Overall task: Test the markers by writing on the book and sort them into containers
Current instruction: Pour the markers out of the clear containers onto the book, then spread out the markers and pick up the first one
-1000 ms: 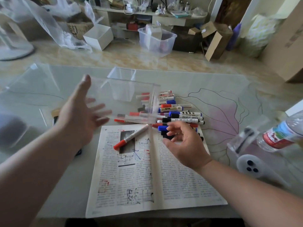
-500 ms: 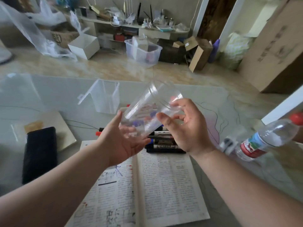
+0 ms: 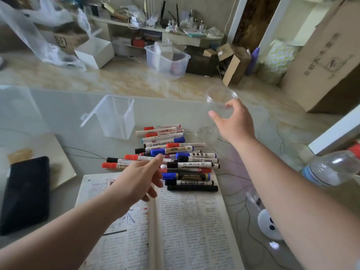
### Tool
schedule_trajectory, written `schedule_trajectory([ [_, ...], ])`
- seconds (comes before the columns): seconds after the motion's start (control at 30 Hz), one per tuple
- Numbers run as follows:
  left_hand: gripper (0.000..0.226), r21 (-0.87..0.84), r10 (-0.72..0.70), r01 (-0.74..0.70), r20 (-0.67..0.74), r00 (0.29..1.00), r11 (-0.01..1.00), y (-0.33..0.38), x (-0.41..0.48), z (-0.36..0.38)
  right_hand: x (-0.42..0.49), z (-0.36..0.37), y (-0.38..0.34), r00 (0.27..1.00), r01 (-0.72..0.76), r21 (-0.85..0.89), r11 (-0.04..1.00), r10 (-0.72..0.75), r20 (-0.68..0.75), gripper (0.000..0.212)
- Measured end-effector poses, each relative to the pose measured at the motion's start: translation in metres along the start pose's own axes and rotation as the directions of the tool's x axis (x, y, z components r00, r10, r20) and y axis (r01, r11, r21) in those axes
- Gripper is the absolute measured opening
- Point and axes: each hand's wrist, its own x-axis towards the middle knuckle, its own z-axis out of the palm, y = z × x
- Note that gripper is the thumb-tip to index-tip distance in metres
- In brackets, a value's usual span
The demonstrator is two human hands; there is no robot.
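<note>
The thumb and fingers of the right hand (image 3: 233, 123) curl round a clear cup (image 3: 219, 98), holding it near the far edge of the table (image 3: 48, 117). The left hand (image 3: 138, 180) holds nothing (its fingers are loose and a little spread). It hangs over the pile of markers (image 3: 181, 154) in the middle of the table. Some markers lie on the top of the open book (image 3: 185, 221) at the near edge. A clear box (image 3: 116, 117) stands just beside the pile, toward the far left.
</note>
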Motion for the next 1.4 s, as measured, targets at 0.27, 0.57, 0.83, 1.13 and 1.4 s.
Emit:
schedule_trajectory([
  [0.27, 0.040, 0.146, 0.046, -0.048, 0.021, 0.999, 0.988, 0.006, -0.003, 0.005, -0.028, -0.013, -0.015, 1.000, -0.017, -0.082, 0.996, 0.017, 0.008, 0.098],
  [0.57, 0.029, 0.632, 0.212, -0.237, 0.116, 0.970, 0.738, 0.009, -0.056, 0.017, -0.154, -0.049, -0.013, 0.976, -0.049, -0.066, 0.997, 0.062, 0.208, 0.062],
  [0.83, 0.021, 0.698, 0.147, -0.315, 0.292, 0.945, 0.643, -0.043, -0.152, 0.064, -0.303, -0.091, 0.000, 0.900, -0.084, -0.096, 0.992, 0.117, 0.419, 0.019],
  [1.13, 0.014, 0.655, 0.017, -0.239, 0.327, 0.945, 0.717, -0.144, -0.183, 0.131, -0.394, -0.074, 0.061, 0.705, -0.017, -0.270, 0.963, 0.203, 0.680, 0.013],
  [1.4, 0.013, 0.638, -0.087, -0.077, 0.221, 0.971, 0.766, -0.205, -0.128, 0.180, -0.399, -0.002, 0.138, 0.535, -0.002, -0.459, 0.888, 0.389, 0.750, 0.023],
])
